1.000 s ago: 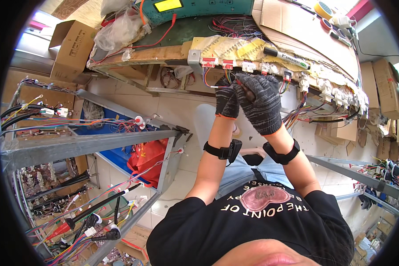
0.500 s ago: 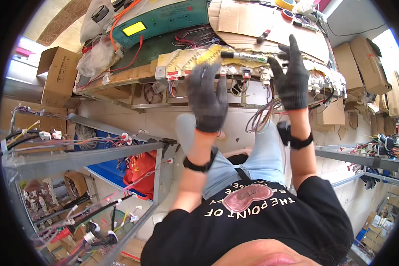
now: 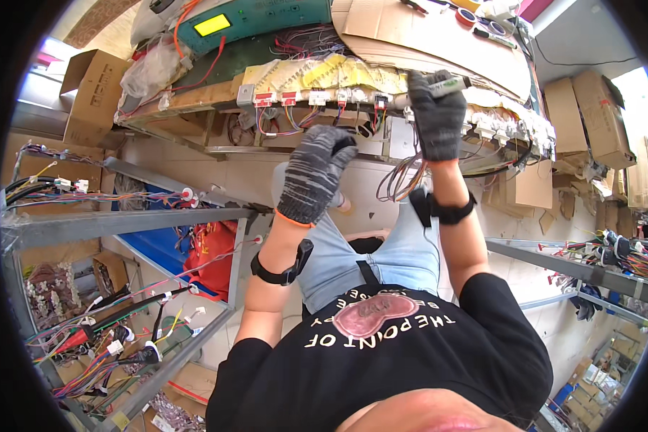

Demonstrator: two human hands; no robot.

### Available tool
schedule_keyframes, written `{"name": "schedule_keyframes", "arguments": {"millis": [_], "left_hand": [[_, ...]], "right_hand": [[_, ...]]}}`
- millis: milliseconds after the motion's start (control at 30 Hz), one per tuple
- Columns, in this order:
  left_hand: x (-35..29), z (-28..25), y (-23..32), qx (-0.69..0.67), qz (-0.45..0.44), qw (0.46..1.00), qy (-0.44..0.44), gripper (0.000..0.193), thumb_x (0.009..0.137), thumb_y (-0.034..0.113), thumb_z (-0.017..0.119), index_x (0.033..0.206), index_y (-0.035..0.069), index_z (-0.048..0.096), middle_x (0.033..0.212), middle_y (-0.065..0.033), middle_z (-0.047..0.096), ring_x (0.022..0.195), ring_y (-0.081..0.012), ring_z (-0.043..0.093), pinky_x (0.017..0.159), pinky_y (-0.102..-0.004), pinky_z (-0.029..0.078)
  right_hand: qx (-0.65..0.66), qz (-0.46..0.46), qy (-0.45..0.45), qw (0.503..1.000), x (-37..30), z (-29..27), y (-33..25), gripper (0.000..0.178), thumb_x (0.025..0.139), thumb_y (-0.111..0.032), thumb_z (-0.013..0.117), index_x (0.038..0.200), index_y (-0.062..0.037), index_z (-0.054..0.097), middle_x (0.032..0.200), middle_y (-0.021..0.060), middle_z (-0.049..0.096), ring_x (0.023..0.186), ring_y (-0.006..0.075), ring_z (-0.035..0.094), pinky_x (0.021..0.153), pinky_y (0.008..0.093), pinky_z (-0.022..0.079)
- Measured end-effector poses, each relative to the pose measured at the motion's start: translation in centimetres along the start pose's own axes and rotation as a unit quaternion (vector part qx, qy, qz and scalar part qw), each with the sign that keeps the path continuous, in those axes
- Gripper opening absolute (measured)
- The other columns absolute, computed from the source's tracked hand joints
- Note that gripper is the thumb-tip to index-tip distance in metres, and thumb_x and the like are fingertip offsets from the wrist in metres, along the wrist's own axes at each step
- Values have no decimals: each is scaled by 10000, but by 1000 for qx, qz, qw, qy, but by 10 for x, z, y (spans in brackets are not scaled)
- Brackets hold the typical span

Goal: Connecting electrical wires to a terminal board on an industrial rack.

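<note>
In my right hand (image 3: 441, 119), wearing a dark glove, is a white marker pen (image 3: 448, 87), held crosswise over the bench's front edge. One of its ends sticks out past my fingers on the right, and the middle is partly covered by the glove. My left hand (image 3: 315, 173), in a grey-black knit glove, hovers in front of the bench with the fingers curled together. Whatever its fingertips may hold is hidden. Along the bench edge runs a row of connector sockets (image 3: 290, 99) with coloured wires, below a yellow covering (image 3: 324, 73).
A teal tester (image 3: 255, 23) with a lit screen stands at the back left. Cardboard (image 3: 425, 32) covers the back right, near tape rolls (image 3: 466, 17). A wire bundle (image 3: 402, 178) hangs below my right hand. Metal racks (image 3: 122, 222) with harnesses flank me.
My right hand has closed on the marker pen and lifted it off the bench. My left hand has drawn back toward me and curled its fingers. The whole view has shifted slightly.
</note>
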State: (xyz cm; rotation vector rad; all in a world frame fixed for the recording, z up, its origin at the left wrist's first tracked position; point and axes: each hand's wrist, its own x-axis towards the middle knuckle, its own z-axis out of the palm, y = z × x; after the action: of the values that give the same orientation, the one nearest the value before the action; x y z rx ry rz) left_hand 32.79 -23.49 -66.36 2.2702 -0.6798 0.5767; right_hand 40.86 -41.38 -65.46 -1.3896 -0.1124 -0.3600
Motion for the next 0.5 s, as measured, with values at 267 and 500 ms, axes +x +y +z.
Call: {"name": "schedule_keyframes", "arguments": {"millis": [267,500], "left_hand": [[-10,23,-11,-192,-220,956,3,167,732,67,664,869,-10,607,816,-137,590,754,-257,585,689,-339,465],[27,34,-13,-103,-116,987,52,215,744,56,636,948,-8,615,861,-153,604,813,-296,574,731,-357,461]], "right_hand": [[-263,-61,0,963,14,3,22,178,742,-134,677,703,-30,537,550,73,566,466,141,537,450,279,437],[-265,-32,-28,963,16,-9,19,187,750,-137,685,688,-46,534,548,40,559,461,112,518,447,265,410]]}}
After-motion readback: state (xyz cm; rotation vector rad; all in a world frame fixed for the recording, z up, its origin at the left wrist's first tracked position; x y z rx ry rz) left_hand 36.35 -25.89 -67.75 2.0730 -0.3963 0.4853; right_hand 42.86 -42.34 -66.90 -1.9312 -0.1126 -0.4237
